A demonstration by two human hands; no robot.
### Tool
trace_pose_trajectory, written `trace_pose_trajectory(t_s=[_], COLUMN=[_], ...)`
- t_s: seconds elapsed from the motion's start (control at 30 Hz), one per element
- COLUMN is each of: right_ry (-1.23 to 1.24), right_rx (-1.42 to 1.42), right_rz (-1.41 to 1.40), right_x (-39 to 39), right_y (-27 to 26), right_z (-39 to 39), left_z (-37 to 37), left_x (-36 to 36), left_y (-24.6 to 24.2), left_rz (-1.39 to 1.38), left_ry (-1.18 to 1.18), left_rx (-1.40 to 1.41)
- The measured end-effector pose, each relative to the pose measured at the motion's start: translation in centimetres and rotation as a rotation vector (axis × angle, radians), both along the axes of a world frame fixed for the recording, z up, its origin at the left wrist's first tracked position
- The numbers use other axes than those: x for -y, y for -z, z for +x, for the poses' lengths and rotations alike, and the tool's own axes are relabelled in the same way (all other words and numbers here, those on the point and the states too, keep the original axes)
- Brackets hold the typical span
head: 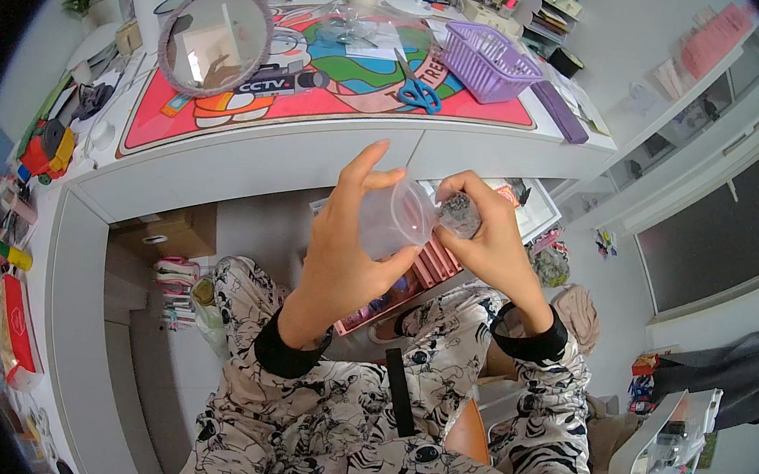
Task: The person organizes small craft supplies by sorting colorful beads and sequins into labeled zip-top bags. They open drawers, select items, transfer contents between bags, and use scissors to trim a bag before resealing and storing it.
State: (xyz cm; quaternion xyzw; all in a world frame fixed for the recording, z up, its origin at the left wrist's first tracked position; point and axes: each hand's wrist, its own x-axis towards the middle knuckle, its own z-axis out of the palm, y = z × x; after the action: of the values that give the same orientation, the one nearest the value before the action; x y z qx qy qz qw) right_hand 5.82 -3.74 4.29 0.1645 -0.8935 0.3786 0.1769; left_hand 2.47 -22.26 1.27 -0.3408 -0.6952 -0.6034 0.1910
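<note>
My left hand (352, 234) grips a translucent plastic cup (388, 220), tilted with its open rim towards the right. Close beside that rim, my right hand (490, 238) holds a small clear round container (459, 214) with dark bits in it; whether the two touch cannot be told. Both hands are above my lap, in front of the desk edge. Below them is a pink slatted basket (439, 267) with small items in it. An open white drawer (538, 215) lies behind my right hand.
On the desk's pink printed mat (366, 100) are blue-handled scissors (420, 94), a round mirror (215, 39) and clear plastic wrapping (346, 25). A purple basket (491, 65) stands at the right, beside a purple case (559, 111). A cardboard box (172, 232) sits under the desk.
</note>
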Motion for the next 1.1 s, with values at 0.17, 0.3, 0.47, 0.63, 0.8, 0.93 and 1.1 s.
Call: trace_pose_trajectory(t_s=[0.17, 0.3, 0.47, 0.63, 0.8, 0.93, 1.1], right_ry=[-0.016, -0.032, 0.002, 0.04, 0.036, -0.112, -0.217], right_rx=[-0.026, -0.067, -0.115, -0.218, -0.344, -0.434, -0.476], right_rz=[0.121, 0.31, 0.485, 0.755, 1.1, 1.09, 1.262], right_x=[0.0, 0.4, 1.0, 1.5, 2.5, 2.9, 3.0], right_y=[-0.2, -1.1, -1.9, -2.5, -4.7, -6.3, -7.6], right_z=[0.1, 0.3, 0.8, 1.0, 0.4, -0.4, -0.9], left_z=[0.3, 0.6, 1.0, 1.3, 1.6, 1.8, 1.7], left_x=[0.4, 0.9, 0.9, 0.2, -1.4, -3.1, -4.6], left_y=[-0.5, -1.1, -1.6, -1.8, -0.1, 0.9, 1.6], left_rz=[-0.076, -0.1, -0.181, -0.184, -0.068, 0.131, 0.288], left_ry=[0.069, 0.125, 0.086, 0.055, 0.014, -0.008, -0.022], left_rx=[0.017, 0.068, -0.014, -0.059, 0.067, 0.131, 0.128])
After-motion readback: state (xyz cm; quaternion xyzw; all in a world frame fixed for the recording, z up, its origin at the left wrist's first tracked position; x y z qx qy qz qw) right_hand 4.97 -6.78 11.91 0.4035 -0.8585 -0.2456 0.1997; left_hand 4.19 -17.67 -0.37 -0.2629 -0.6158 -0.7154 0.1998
